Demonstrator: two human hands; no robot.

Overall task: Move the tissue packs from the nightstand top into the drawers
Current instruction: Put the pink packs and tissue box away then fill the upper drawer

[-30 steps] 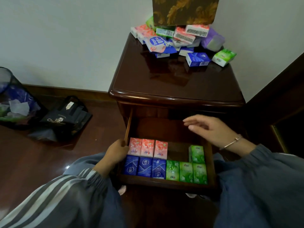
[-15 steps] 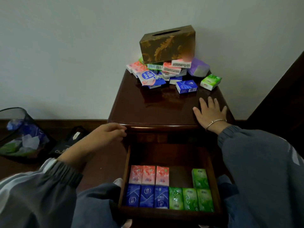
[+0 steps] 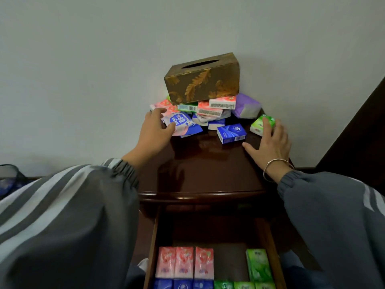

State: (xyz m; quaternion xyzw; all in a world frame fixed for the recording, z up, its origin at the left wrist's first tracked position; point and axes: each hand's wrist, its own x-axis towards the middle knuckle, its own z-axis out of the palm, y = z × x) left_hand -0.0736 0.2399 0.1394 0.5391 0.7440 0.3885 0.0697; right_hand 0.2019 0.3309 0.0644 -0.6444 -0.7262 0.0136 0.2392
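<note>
A pile of tissue packs (image 3: pixel 208 113) lies at the back of the dark wooden nightstand top (image 3: pixel 204 167). My left hand (image 3: pixel 155 132) reaches its left side, fingers spread around a pink and blue soft pack (image 3: pixel 183 124). My right hand (image 3: pixel 268 142) lies at the right side, fingers touching a green pack (image 3: pixel 259 125). A blue pack (image 3: pixel 231 133) sits alone between my hands. Below, the open drawer (image 3: pixel 154 247) holds pink packs (image 3: pixel 184 262), blue ones (image 3: pixel 183 284) and green ones (image 3: pixel 258 264) in rows.
A brown leaf-patterned tissue box (image 3: pixel 202 79) rests on top of the pile against the white wall. A purple pack (image 3: pixel 245 106) lies at the pile's right. A dark mesh bin (image 3: pixel 9 178) shows at the far left, and dark wood furniture (image 3: pixel 358 132) rises at the right.
Both hands have moved from the drawer front up across the nightstand top to the pile. The view has tilted upward, so only the near rows in the drawer show.
</note>
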